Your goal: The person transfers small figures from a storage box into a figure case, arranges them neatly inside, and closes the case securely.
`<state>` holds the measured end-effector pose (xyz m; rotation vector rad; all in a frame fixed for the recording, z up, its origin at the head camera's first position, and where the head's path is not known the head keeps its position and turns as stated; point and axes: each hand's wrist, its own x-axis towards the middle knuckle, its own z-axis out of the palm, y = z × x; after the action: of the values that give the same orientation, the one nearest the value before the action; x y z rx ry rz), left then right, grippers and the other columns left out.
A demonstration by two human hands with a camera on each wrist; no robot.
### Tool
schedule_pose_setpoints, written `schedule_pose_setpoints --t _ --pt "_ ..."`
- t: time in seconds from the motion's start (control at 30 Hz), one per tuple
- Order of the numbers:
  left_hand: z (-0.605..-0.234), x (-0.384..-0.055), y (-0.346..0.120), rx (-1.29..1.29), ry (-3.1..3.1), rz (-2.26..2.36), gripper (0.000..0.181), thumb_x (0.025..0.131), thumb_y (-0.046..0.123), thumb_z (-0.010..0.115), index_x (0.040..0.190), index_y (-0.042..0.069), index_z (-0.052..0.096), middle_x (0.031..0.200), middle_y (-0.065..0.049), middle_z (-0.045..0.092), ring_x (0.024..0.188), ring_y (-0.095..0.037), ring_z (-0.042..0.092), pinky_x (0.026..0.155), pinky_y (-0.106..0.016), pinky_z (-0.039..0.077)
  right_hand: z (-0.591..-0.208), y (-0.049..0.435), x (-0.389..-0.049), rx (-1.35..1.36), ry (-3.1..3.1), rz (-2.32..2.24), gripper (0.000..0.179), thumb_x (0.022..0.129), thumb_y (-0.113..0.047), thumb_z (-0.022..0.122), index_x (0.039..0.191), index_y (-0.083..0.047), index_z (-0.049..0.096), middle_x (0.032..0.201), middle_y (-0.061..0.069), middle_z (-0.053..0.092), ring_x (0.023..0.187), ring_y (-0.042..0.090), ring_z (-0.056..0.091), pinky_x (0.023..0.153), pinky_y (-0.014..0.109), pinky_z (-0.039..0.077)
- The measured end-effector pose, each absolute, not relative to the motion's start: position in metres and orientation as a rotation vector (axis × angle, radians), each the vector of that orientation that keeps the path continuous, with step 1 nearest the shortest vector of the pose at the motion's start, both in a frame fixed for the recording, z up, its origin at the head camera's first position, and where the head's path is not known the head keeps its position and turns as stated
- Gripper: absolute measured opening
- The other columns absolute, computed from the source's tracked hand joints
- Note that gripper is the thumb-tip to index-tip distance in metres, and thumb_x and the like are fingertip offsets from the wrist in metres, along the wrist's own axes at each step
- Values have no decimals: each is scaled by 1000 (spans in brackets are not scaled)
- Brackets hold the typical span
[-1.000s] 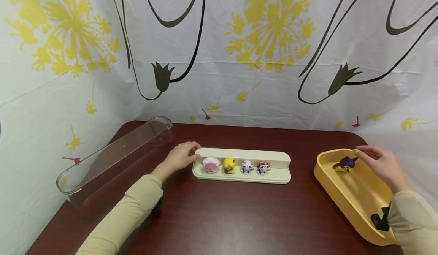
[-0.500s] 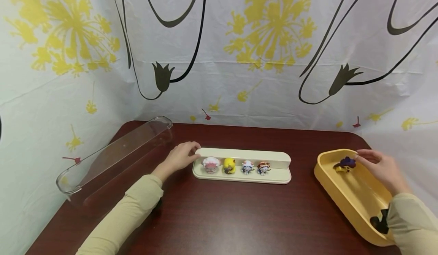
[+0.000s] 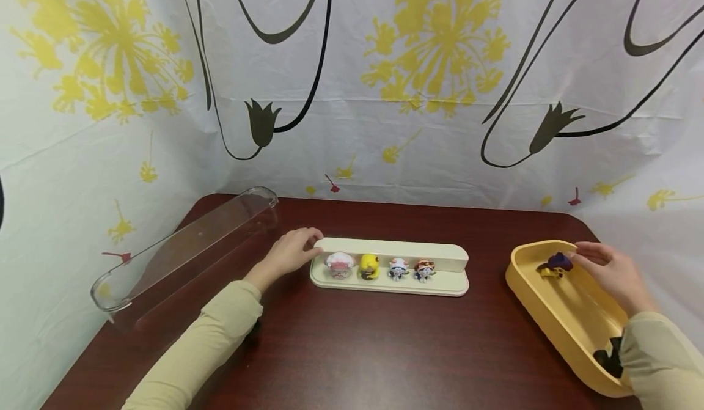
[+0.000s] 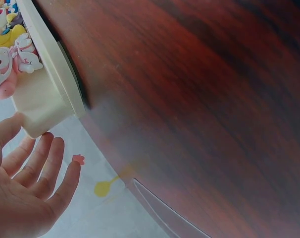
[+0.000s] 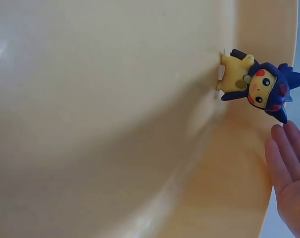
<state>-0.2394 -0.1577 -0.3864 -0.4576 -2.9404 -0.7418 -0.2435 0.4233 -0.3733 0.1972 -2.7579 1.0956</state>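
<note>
In the head view my left hand (image 3: 291,252) is at the left end of a cream display stand (image 3: 445,284). In the left wrist view its thumb and fingers pinch the stand's end from two sides. On the stand's lower step stand a pink-and-white figurine (image 3: 339,265), a yellow duck figurine (image 3: 368,267) and two small white-faced figurines with hats. My right hand (image 3: 616,275) is over the far end of a yellow tray (image 3: 550,330). Its straight fingers reach the ear tip of a yellow figurine with a dark blue hat (image 5: 261,87), which lies against the tray's wall.
A clear plastic cover (image 3: 187,248) lies at the left table edge. A dark object (image 3: 607,359) sits at the tray's near end, partly hidden by the right sleeve. Patterned white cloth (image 3: 440,153) hangs behind the dark red table (image 3: 357,349).
My right hand has shifted slightly right and down, and the blue-hatted figurine has turned a little against the tray wall. My left hand and the stand have stayed still.
</note>
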Motion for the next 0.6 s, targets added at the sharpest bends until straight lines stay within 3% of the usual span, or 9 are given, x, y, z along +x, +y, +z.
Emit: schedule_pose_setpoints --t 0.13,0.33,0.43,0.53,0.6 --pt "-386 -239 -158 -459 -2940 -743 24 84 25 61 104 13 58 92 0 58 84 -17 54 68 -36 43 -378 425 -246 179 -2790 1040 50 85 -32 58 119 3 46 90 -29 48 78 -17 40 62 16 38" --pt "-386 -240 -157 -456 -2940 -730 23 83 25 62 103 13 58 92 0 58 84 -17 54 68 -37 43 -391 432 -258 77 -2868 969 61 84 -39 57 125 2 41 99 2 59 83 3 48 65 32 40" --pt "-386 -240 -157 -458 -2936 -718 23 83 25 62 102 13 59 91 0 58 84 -17 54 68 -37 43 -394 431 -260 72 -2874 981 62 83 -38 58 125 3 40 104 15 59 78 -10 44 65 28 40" --pt "-387 -241 -157 -455 -2933 -715 23 83 25 63 102 13 59 91 0 58 84 -17 54 68 -37 43 -392 426 -256 157 -2885 1006 65 85 -35 57 126 11 36 111 30 50 77 -16 39 74 41 37" --pt "-387 -241 -157 -453 -2933 -718 23 83 25 63 102 13 59 91 0 58 84 -17 54 68 -36 43 -391 424 -254 143 -2900 1013 67 85 -36 56 128 10 34 111 27 51 76 -18 33 75 46 34"
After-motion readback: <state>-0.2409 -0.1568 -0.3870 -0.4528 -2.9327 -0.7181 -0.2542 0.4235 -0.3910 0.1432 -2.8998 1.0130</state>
